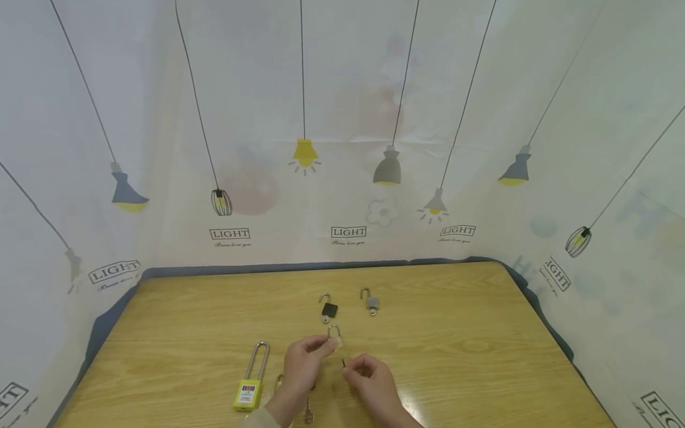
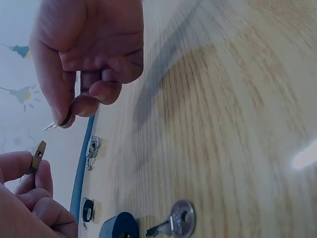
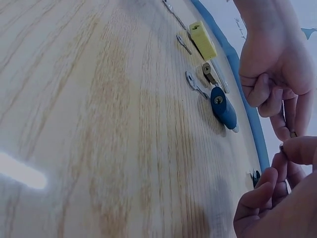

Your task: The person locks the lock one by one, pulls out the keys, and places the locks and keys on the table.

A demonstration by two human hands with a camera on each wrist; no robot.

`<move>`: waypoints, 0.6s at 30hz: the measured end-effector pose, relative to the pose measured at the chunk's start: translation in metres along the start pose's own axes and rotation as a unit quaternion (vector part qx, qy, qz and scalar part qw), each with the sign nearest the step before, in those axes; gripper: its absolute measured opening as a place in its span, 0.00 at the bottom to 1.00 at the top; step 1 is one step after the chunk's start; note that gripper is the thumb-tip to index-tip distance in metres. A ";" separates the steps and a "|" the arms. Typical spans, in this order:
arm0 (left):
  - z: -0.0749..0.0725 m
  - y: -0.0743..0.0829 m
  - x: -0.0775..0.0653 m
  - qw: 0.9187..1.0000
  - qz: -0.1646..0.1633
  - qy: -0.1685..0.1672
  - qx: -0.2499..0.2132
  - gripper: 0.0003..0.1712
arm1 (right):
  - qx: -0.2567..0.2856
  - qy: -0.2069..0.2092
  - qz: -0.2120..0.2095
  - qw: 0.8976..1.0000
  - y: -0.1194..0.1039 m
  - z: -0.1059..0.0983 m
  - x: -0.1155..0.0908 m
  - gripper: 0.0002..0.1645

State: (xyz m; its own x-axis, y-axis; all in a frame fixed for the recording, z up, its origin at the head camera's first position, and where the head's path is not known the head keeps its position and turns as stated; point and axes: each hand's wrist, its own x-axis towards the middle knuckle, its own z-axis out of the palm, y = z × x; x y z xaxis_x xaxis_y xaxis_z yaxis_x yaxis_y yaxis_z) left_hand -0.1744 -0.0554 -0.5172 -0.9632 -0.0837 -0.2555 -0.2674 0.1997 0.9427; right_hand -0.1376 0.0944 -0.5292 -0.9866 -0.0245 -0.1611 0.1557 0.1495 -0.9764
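A small brass padlock (image 2: 37,156) is pinched between the thumb and fingers of my left hand (image 1: 305,368). Its shackle (image 1: 334,330) points up and away from me in the head view, and the keyhole end faces the right hand in the left wrist view. My right hand (image 1: 374,383) grips a small key (image 2: 49,127) by its head, blade toward the padlock. A short gap separates key and padlock. Below the hands, a blue padlock (image 3: 223,109) stands on the table beside a loose key (image 3: 195,83); the left hand mostly hides it in the head view.
Beyond the hands lie a black padlock (image 1: 329,310) and a silver padlock (image 1: 373,303), each with its shackle open and a key in it. A yellow long-shackle padlock (image 1: 248,393) lies to the left. Another brass padlock (image 3: 208,73) sits beside the blue one. Printed curtains surround the wooden table (image 1: 481,356).
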 end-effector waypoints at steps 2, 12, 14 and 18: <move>-0.001 0.001 -0.001 1.000 0.001 0.005 0.014 0.22 | -0.002 -0.004 0.008 1.000 -0.001 -0.001 -0.001 0.10; -0.010 -0.003 -0.005 0.988 0.070 0.008 0.140 0.14 | -0.027 -0.012 0.006 1.000 0.003 -0.009 0.000 0.10; -0.010 -0.004 -0.006 0.982 0.082 0.009 0.168 0.14 | -0.026 -0.009 0.004 1.000 0.004 -0.010 0.000 0.10; -0.011 -0.007 -0.008 0.974 0.093 0.005 0.205 0.12 | -0.028 -0.007 0.005 1.000 0.004 -0.013 -0.001 0.09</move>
State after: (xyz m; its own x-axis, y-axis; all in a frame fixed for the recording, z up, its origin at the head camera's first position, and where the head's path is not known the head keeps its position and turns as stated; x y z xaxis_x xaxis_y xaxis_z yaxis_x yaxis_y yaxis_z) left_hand -0.1645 -0.0665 -0.5192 -0.9962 -0.0182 -0.0848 -0.0793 0.5856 0.8067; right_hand -0.1368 0.1079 -0.5306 -0.9841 -0.0373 -0.1739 0.1628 0.2048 -0.9652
